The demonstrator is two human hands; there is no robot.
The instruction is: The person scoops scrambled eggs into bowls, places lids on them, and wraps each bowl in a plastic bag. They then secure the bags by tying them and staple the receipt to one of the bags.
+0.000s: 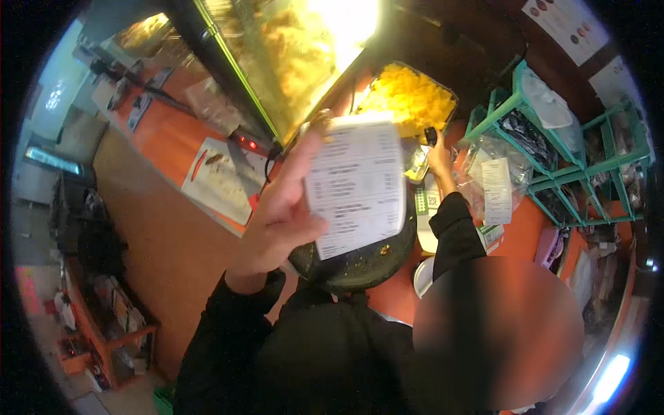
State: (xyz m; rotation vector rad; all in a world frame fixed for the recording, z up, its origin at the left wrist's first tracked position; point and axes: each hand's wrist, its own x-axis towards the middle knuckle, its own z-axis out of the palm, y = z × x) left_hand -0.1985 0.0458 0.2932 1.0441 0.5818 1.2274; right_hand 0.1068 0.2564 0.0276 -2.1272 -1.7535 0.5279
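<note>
My left hand (280, 214) holds up a white printed receipt (356, 183), thumb across its front and fingers behind. Below the paper lies a dark round surface (353, 273) with crumbs on it, partly hidden by the receipt. My right hand (439, 162) is closed around a black-handled utensil (430, 136), close to the near edge of a tray heaped with yellow food pieces (408, 97). What the utensil's other end looks like I cannot tell. Beside this hand sits a clear plastic bag (477, 169), with another printed receipt (496, 190) on it.
A brightly lit glass food cabinet (287, 62) stands ahead. To its left, a white board with crumbs (218, 176) rests on the orange counter (155, 131). Teal baskets (515, 111) hold packaging at right. A blurred round patch (498, 332) covers the lower right.
</note>
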